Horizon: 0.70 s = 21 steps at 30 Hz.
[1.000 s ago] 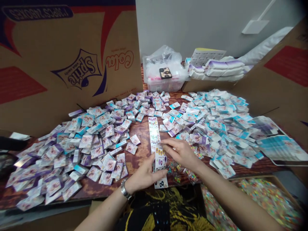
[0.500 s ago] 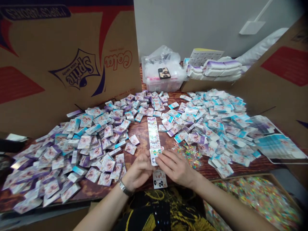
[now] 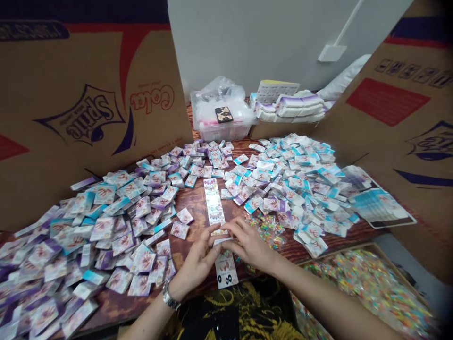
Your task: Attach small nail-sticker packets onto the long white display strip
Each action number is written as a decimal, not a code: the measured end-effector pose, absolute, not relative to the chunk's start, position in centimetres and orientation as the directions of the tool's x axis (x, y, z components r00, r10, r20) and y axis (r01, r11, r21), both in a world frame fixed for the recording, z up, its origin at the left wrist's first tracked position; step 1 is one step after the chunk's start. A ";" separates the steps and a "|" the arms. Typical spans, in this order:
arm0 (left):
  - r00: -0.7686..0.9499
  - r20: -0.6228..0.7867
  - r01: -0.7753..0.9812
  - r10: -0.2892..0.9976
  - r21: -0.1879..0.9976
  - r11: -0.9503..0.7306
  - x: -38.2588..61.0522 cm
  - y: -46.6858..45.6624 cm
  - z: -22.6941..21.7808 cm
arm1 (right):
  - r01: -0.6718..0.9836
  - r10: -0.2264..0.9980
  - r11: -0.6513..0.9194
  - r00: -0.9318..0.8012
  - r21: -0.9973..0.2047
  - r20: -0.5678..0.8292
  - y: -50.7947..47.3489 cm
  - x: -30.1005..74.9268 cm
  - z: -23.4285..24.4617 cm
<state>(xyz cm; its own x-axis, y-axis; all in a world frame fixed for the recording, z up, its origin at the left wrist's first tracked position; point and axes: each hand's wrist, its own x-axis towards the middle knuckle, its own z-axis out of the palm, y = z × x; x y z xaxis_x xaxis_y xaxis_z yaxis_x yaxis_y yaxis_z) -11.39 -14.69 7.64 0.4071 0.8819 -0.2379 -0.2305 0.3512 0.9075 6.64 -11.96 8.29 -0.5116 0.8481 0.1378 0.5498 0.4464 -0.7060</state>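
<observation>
A long printed paper leaflet (image 3: 213,200) runs lengthwise on the table before me, its lower end (image 3: 226,276) showing below my hands. My left hand (image 3: 200,257) is closed at the left edge of a paper piece in the middle of this strip, fingertips and thumb on it. From the right, my right hand (image 3: 249,245) grips the same spot, fingers bent over the paper. Fingers cover most of that middle part, so I cannot tell whether it is separate or a fold. Small clear packets of coloured beads (image 3: 267,229) lie just beyond my right hand.
Piles of small printed boxes spread left (image 3: 134,226) and right (image 3: 293,174). Large cartons stand left (image 3: 71,85) and right (image 3: 396,141). At the back are a clear plastic tub (image 3: 219,130), a phone (image 3: 224,114) and paper bundles (image 3: 300,106). A carton of bead packets (image 3: 371,283) sits lower right.
The view has swung right, so the scene sits further left. My right fingers have lifted off the face of the paper piece, and both hands now pinch around it.
</observation>
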 end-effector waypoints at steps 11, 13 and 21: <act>0.390 -0.098 0.475 0.916 0.873 -0.109 -7.1 -5.8 6.7 | 0.652 0.922 0.372 -0.340 -0.660 0.183 -10.2 10.9 7.1; 0.372 -0.093 0.786 0.923 0.561 -0.261 -5.5 -2.3 6.7 | 0.694 0.939 0.342 -0.274 -0.634 0.208 -9.2 12.6 6.8; 0.315 -0.159 0.889 0.936 0.394 -0.232 -2.6 2.6 3.5 | 0.793 0.939 0.307 -0.341 -0.526 0.034 -8.0 16.3 5.6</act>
